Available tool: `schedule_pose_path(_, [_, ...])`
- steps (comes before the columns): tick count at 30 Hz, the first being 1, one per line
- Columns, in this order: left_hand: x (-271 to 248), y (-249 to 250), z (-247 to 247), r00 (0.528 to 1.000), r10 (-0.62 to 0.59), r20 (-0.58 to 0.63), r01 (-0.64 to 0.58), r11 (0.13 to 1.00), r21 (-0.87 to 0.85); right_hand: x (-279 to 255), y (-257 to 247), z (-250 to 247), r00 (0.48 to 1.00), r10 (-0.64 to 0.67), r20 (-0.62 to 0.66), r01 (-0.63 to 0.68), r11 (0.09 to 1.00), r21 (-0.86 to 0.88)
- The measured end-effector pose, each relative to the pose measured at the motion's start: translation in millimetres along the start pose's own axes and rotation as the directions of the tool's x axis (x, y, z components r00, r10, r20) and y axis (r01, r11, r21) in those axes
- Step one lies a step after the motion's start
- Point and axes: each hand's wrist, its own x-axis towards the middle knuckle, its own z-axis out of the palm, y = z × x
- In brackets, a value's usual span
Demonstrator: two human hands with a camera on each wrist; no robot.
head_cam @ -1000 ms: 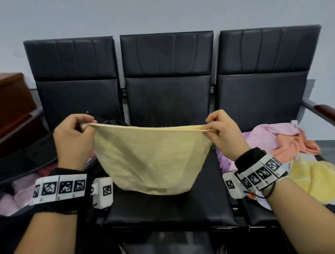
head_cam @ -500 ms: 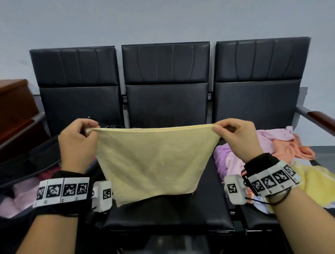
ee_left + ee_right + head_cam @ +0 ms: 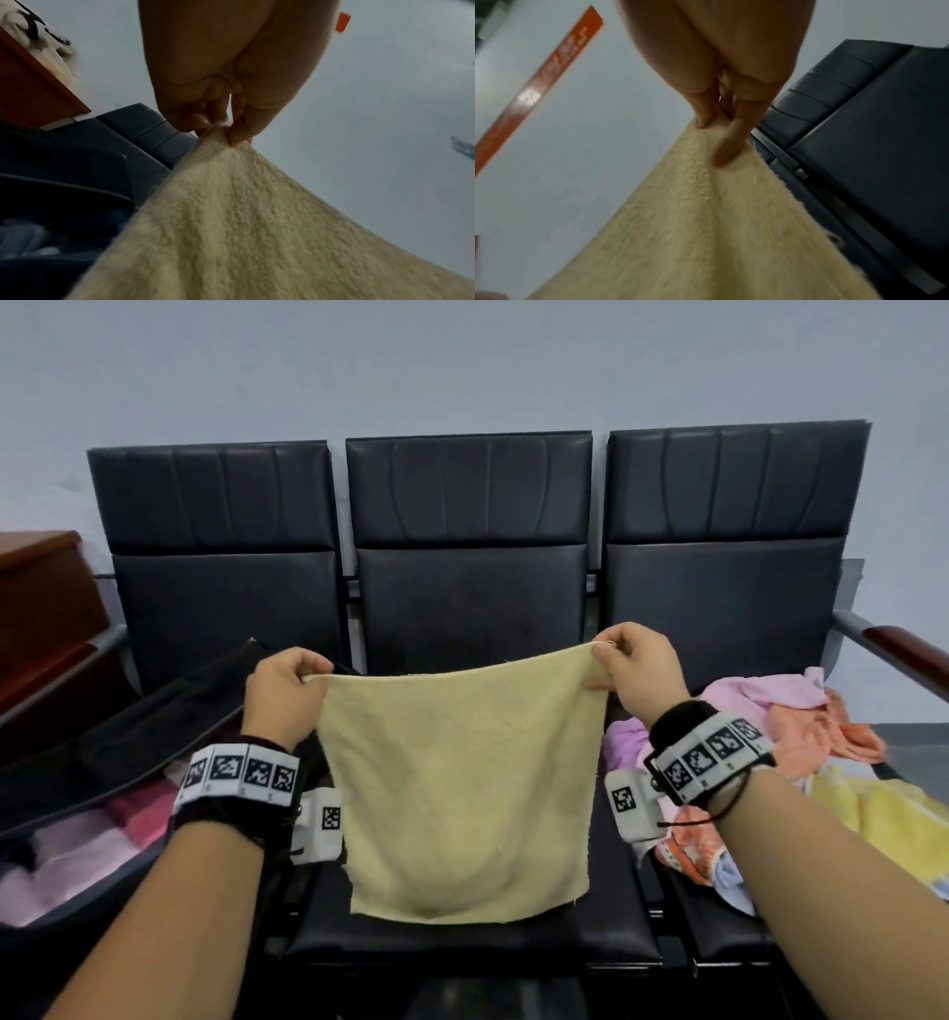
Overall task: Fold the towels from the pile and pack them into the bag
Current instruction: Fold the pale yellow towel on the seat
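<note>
Hanging flat between both hands, the pale yellow towel is spread above the middle black seat, its lower edge just over the cushion. The left hand pinches the top left corner between thumb and curled fingers; the right hand pinches the top right corner the same way, slightly higher. An open dark bag holding pink folded towels sits on the left seat. A loose pile of pink, orange and yellow towels lies on the right seat.

The yellow towel, earlier bunched under both hands, now hangs flat, its right corner raised.
</note>
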Motion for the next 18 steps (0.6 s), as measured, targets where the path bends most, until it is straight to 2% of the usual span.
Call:
schedule_pose_path(2, [12.1, 1.0, 3.8, 0.999, 0.029, -0.028, -0.03, 1.0, -0.004, 10.8, 0.8, 6.8, 1.0, -0.012, -0.015, 0.012, 1.0, 0.022])
schedule_pose_path(4, [23.4, 5.6, 2.1, 0.988, 0.116, -0.103, -0.118, 0.993, -0.015, 19.1, -3.8, 6.1, 0.997, -0.06, -0.051, 0.061, 0.998, 0.032])
schedule_pose_path(7, [27.9, 16.1, -4.5, 0.945, 0.249, -0.214, -0.266, 0.962, -0.055, 21.6, -12.8, -4.9, 0.985, -0.138, -0.102, 0.149, 0.982, 0.114])
schedule_pose_path(10, [15.8, 14.7, -11.7, 0.906, 0.349, -0.238, -0.379, 0.921, -0.094, 7.1, -11.4, -16.4, 0.97, -0.224, -0.093, 0.234, 0.966, 0.107])
schedule_pose_path(12, [2.7, 1.0, -10.8, 0.917, 0.345, -0.2, -0.37, 0.924, -0.101, -11.4, 0.7, -18.7, 0.973, -0.222, -0.056, 0.227, 0.967, 0.117])
schedule_pose_path(14, [-11.6, -20.2, -5.9, 0.945, 0.299, -0.13, -0.31, 0.948, -0.076, -32.0, 21.1, -15.4, 0.986, -0.164, 0.013, 0.16, 0.976, 0.149])
schedule_pose_path(18, [-39.0, -64.2, 7.4, 0.975, 0.169, 0.146, -0.185, 0.977, 0.103, -69.1, 62.8, -4.5, 0.975, -0.028, 0.22, 0.03, 0.999, -0.009])
